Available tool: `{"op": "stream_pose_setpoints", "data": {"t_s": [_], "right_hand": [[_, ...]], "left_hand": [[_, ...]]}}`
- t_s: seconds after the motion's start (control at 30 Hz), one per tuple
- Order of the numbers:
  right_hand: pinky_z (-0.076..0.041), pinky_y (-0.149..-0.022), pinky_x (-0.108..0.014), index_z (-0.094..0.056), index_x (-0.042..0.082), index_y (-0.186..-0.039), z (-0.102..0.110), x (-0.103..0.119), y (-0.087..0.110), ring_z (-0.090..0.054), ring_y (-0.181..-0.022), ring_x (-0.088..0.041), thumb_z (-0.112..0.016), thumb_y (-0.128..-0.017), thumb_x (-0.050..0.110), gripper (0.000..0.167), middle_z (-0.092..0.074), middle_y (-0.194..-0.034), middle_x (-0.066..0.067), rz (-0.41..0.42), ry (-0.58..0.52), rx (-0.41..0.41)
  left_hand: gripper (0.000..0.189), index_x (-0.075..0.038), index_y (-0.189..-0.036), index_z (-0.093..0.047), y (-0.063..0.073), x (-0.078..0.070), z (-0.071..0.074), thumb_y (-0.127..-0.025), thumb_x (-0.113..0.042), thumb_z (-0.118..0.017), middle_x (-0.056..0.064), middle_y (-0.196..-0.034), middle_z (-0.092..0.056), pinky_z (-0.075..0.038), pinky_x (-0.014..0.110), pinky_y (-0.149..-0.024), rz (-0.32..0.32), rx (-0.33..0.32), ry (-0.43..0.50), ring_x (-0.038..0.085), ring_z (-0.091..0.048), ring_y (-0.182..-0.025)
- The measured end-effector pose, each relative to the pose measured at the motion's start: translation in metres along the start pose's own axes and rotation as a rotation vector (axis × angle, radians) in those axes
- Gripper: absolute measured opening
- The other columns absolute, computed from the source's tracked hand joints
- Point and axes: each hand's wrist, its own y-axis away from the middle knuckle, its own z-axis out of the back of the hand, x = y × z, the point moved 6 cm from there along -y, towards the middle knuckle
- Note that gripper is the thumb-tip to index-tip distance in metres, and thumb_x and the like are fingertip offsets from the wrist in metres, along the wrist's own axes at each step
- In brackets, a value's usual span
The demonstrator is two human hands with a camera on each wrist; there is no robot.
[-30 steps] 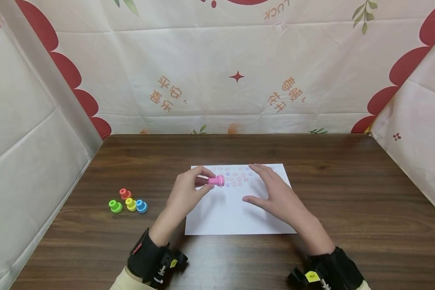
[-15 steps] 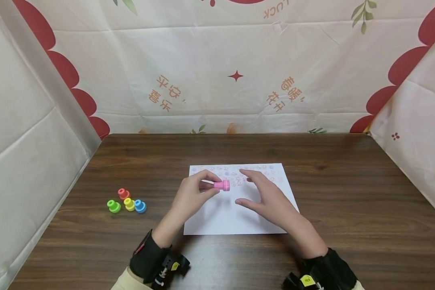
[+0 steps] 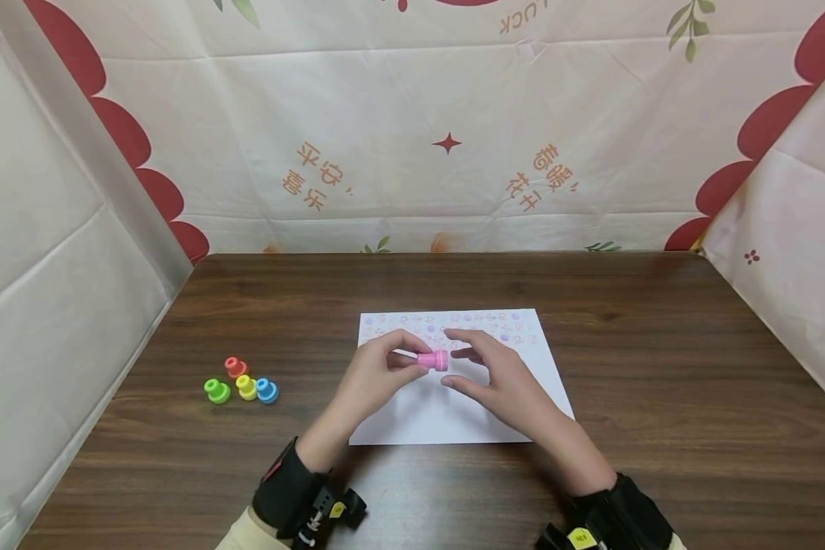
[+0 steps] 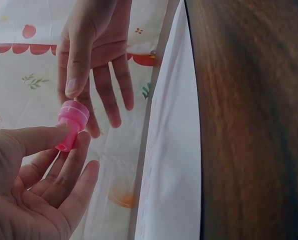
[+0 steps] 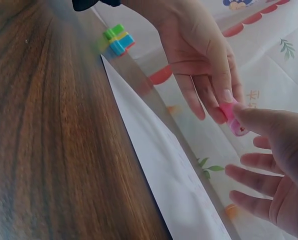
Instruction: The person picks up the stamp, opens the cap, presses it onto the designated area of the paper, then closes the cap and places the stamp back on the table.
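A small pink stamp (image 3: pixel 433 360) is pinched by its narrow handle between the thumb and fingers of my left hand (image 3: pixel 380 376). It is held sideways above the white paper (image 3: pixel 447 420), its wide end pointing right. My right hand (image 3: pixel 500 380) faces that end with thumb and fingers spread, holding nothing. In the left wrist view, the right thumb and fingers come close to the wide end of the pink stamp (image 4: pixel 74 115); whether they touch it I cannot tell. Rows of small red and purple prints run along the far part of the paper.
Left of the paper, a red stamp (image 3: pixel 236 367), a green stamp (image 3: pixel 217 392), a yellow stamp (image 3: pixel 246 387) and a blue stamp (image 3: pixel 267 391) stand grouped on the brown wooden table (image 3: pixel 144 458). Printed white cloth (image 3: pixel 385 99) hangs behind and at both sides.
My left hand has carried the pink stamp right and toward me. The right hand has moved left, narrowing the gap to the stamp.
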Motion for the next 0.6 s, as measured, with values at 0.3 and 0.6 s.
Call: {"op": "stream_pose_setpoints", "data": {"t_s": [0.3,0.6], "right_hand": [[-0.056,-0.095,-0.036,-0.063,0.012,-0.127,-0.0016,0.0037,-0.0018,-0.073,-0.103,-0.019,-0.078,-0.086,0.012,0.043,-0.071,-0.123,-0.005,0.017,-0.069,-0.053],[-0.058,-0.091,-0.035,-0.068,0.011,-0.114,-0.0003,0.004,-0.0011,-0.075,-0.094,-0.016,-0.079,-0.084,0.008,0.032,-0.075,-0.109,-0.003,0.016,-0.09,-0.09]], "left_hand": [[0.018,-0.006,-0.104,-0.07,-0.0005,0.0008,-0.0068,-0.087,-0.002,-0.074,0.011,-0.108,-0.072,-0.06,0.032,-0.082,-0.003,0.036,0.033,0.025,-0.075,-0.094],[0.018,-0.006,-0.105,-0.07,-0.0001,0.0034,-0.0082,-0.088,-0.002,-0.074,0.011,-0.109,-0.072,-0.06,0.032,-0.082,0.02,0.04,0.06,0.024,-0.075,-0.094]]}}
